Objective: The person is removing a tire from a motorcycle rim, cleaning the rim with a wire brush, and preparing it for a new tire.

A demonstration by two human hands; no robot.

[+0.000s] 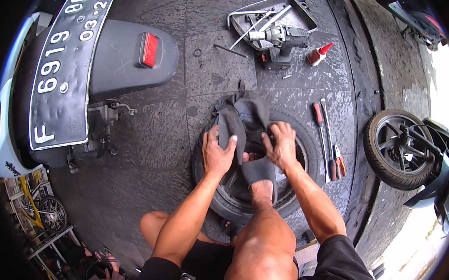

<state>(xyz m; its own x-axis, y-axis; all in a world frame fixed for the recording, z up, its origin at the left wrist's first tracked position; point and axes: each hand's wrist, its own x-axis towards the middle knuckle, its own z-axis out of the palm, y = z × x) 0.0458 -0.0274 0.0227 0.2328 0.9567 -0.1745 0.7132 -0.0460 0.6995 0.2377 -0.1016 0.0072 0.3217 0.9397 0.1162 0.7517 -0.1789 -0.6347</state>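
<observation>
Dark limp piece: the soft grey-black piece (230, 120) lies over the far half of the wheel (313, 153), its top reaching past the far edge of the tyre.
Its direction: the long axis runs away from the person; a narrow tip points to the floor's far edge, and two flaps hang back toward the wheel's middle.
Left hand: the left hand (218, 153) is at the left flap, thumb against it, fingers spread from the thumb.
Right hand: the right hand (281, 146) is at the right flap, fingers curled; I cannot tell whether either hand is gripping.
Between hands: they are apart, a slippered foot (258, 171) between them on the wheel.
Tray: the metal tray (308, 17), on the floor (149, 138) beyond the wheel, holds several metal rods, some crossing, some jutting over its rim.
Power driver: the driver (281, 37) lies across the tray's near edge.
By the floor's right edge: screwdriver (317, 112) and pliers (340, 164).
</observation>
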